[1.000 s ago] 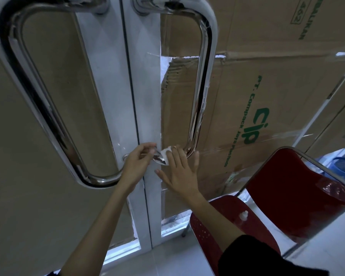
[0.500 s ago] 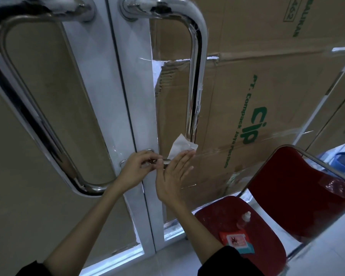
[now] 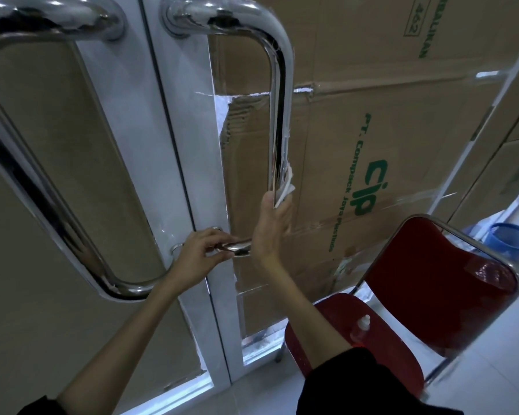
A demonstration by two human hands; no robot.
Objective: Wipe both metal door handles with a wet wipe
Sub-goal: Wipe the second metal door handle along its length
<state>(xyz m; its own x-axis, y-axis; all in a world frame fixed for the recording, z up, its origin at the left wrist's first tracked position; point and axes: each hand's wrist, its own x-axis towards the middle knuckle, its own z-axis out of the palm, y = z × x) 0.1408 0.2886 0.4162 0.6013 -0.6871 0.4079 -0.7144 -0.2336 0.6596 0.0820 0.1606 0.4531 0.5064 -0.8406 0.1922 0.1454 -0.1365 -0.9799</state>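
Note:
Two curved chrome door handles hang on a white-framed double glass door. The right handle (image 3: 277, 94) runs down the right door leaf, and my right hand (image 3: 271, 223) wraps a white wet wipe (image 3: 285, 190) around its lower shaft. My left hand (image 3: 200, 254) grips the bottom bar of the right handle close to where it meets the door frame. The left handle (image 3: 42, 202) loops down the left leaf, and no hand touches it.
Flattened cardboard boxes (image 3: 387, 130) with green print cover the glass behind the right handle. A red chair (image 3: 432, 283) with a metal frame stands at the lower right, a small bottle (image 3: 360, 326) on its seat. A blue basket (image 3: 513, 239) sits on the floor far right.
My right hand has slid the wipe from the handle's bottom bend up onto the vertical shaft. My left hand has stayed on the bottom bar.

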